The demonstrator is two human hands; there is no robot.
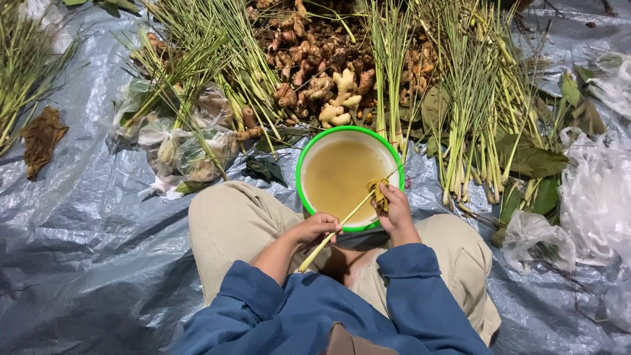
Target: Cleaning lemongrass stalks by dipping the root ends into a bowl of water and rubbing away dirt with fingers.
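Both hands, left hand (317, 227) and right hand (392, 208), pinch a light, stiff lemongrass stalk (342, 222) over the green-rimmed basin (303, 158); best gripped near its thick base.

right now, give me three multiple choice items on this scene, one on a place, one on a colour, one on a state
1. Where is the ginger pile?
A. beyond the basin
B. on the person's lap
C. inside a bag

2. What colour is the basin rim?
A. red
B. green
C. blue

3. What do the hands hold?
A. nothing
B. a knife
C. a lemongrass stalk

Answers:
1. A, the roots lie past the basin, among the stalks.
2. B, a green rim rings the murky water.
3. C, the left hand grips the lemongrass stalk low, and the right hand pinches it at the basin's near edge.
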